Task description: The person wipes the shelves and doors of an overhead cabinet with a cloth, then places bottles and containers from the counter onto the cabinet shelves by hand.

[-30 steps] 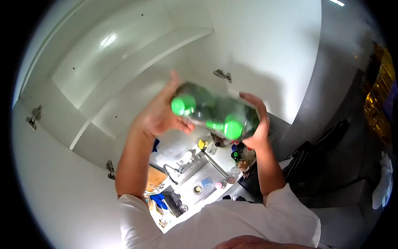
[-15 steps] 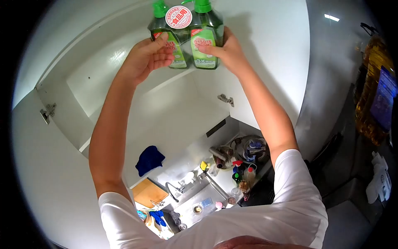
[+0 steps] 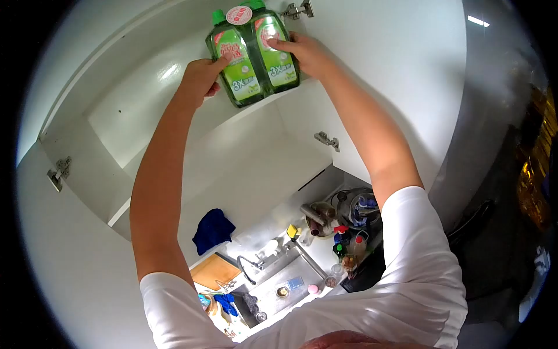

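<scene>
A twin pack of green dish soap bottles (image 3: 251, 61) is held up at the open wall cabinet, over the edge of its upper shelf. Both bottles have green caps and green labels, with a round red-and-white sticker (image 3: 239, 15) bridging them near the top. My left hand (image 3: 201, 79) grips the left bottle's side, thumb on its label. On the other side my right hand (image 3: 305, 53) holds the right bottle, thumb across the front. Most fingers behind the pack are hidden. The pack leans with its tops to the left.
Both cabinet doors stand open, the right door (image 3: 395, 75) beside my right arm and the left door (image 3: 75, 244) at lower left. Below are a sink (image 3: 270, 299), a faucet (image 3: 250, 267), a cutting board (image 3: 215, 272), a dark blue cloth (image 3: 213, 231) and several bottles and pots.
The soap pack has moved left toward the cabinet interior and tilted. My left hand has closed onto the left bottle from a looser hold. The camera view has shifted slightly.
</scene>
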Action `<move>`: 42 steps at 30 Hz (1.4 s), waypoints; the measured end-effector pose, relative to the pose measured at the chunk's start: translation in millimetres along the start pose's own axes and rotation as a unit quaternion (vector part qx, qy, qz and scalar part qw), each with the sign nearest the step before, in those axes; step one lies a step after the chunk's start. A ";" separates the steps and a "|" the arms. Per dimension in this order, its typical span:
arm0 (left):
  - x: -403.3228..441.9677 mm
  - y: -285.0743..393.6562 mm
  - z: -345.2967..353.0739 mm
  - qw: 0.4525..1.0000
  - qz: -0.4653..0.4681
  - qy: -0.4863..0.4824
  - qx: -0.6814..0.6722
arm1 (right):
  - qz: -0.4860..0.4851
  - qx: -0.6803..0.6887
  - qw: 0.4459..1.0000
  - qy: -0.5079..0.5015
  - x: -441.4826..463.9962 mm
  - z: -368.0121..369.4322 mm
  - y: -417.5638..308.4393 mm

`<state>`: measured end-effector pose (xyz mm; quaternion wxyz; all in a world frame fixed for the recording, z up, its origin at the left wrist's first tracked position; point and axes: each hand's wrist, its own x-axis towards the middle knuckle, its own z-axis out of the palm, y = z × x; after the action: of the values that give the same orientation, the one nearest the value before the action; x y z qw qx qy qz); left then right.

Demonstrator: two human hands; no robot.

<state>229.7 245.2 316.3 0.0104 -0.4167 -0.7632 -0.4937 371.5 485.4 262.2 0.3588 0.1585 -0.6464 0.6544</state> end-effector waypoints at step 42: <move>166.2 -71.8 54.9 0.946 -0.054 -0.011 0.320 | 0.142 -0.570 0.806 -0.072 126.4 -13.3 113.9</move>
<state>96.6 379.2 305.8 0.1079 -0.3550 -0.9025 -0.2188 210.6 542.3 262.2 0.2400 -0.1215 -0.9424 0.1990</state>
